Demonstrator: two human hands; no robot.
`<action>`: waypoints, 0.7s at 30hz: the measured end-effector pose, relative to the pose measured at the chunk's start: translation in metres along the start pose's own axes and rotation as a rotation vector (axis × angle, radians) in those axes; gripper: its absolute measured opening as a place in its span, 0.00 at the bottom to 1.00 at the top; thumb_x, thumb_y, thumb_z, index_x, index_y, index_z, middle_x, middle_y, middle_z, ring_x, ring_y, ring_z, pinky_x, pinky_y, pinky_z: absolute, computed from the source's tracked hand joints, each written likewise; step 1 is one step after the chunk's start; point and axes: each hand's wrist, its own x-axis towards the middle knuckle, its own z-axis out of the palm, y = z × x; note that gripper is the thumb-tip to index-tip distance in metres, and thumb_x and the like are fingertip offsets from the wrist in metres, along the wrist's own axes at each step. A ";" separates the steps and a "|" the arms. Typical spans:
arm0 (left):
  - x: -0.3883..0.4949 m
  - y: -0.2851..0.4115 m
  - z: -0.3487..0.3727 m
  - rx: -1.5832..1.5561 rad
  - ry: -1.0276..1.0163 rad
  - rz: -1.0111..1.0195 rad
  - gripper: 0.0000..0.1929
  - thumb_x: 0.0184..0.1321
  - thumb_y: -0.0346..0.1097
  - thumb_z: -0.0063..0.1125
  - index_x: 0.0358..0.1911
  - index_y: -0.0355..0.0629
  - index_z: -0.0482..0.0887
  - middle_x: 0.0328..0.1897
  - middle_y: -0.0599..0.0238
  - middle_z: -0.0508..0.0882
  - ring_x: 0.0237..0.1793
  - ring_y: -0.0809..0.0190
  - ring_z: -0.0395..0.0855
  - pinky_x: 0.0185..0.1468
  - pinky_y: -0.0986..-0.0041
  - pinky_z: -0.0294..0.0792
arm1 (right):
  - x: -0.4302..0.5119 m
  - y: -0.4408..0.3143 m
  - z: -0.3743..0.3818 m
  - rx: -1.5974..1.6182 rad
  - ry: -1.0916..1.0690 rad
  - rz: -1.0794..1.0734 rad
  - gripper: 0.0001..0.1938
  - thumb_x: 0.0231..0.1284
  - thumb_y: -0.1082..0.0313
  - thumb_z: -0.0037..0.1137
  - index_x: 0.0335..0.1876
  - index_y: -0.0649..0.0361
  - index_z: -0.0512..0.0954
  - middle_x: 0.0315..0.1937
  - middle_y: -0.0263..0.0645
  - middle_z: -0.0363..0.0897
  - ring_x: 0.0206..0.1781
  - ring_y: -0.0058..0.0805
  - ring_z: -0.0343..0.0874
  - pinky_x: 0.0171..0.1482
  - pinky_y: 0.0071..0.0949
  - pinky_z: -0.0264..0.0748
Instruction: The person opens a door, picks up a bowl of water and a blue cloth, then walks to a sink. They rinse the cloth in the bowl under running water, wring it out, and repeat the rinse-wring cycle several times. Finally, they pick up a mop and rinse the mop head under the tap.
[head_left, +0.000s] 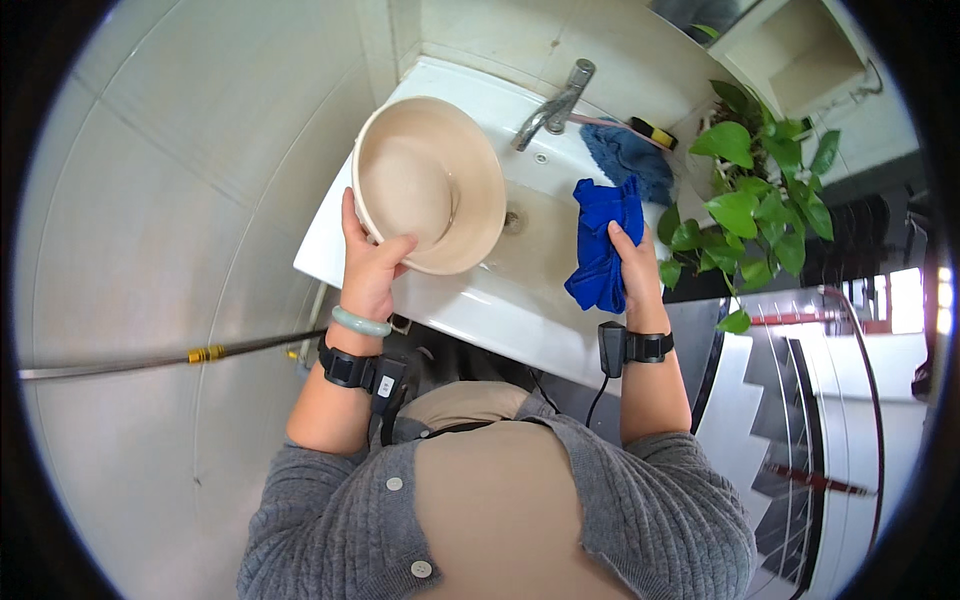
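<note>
My left hand grips the rim of a beige plastic basin, thumb inside, fingers on the outer side. The basin is tilted over the left part of a white washbasin, and a little liquid seems to lie at its bottom. On the right, my right hand holds a folded or bunched bright blue cloth, with the thumb on top, above the sink's right side. Between the two hands the sink's drain shows. A chrome faucet stands behind, at the sink's back edge.
A grey-blue towel lies at the sink's back right, beside a brush with a black and yellow head. Leafy pothos vines hang at the right. A metal pole runs along the left wall. Stair railings are at far right.
</note>
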 end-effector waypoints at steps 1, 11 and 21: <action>0.005 -0.001 -0.003 0.016 -0.021 -0.022 0.52 0.49 0.24 0.58 0.74 0.55 0.37 0.66 0.57 0.66 0.55 0.57 0.77 0.45 0.68 0.77 | -0.008 0.000 0.003 -0.008 0.041 0.021 0.23 0.64 0.66 0.57 0.61 0.66 0.67 0.48 0.39 0.78 0.45 0.24 0.78 0.47 0.25 0.77; 0.037 -0.005 0.013 0.054 -0.168 -0.201 0.52 0.50 0.29 0.60 0.74 0.57 0.35 0.70 0.58 0.61 0.60 0.55 0.70 0.50 0.55 0.71 | -0.044 -0.008 0.008 -0.011 0.231 -0.008 0.26 0.63 0.61 0.58 0.63 0.66 0.67 0.51 0.40 0.78 0.48 0.26 0.78 0.52 0.26 0.76; 0.033 -0.008 0.016 0.097 -0.064 -0.188 0.53 0.48 0.28 0.60 0.74 0.58 0.35 0.67 0.58 0.65 0.54 0.58 0.72 0.45 0.60 0.69 | -0.040 -0.019 0.007 0.009 0.176 -0.068 0.25 0.64 0.62 0.57 0.63 0.65 0.66 0.52 0.40 0.76 0.50 0.27 0.77 0.53 0.26 0.74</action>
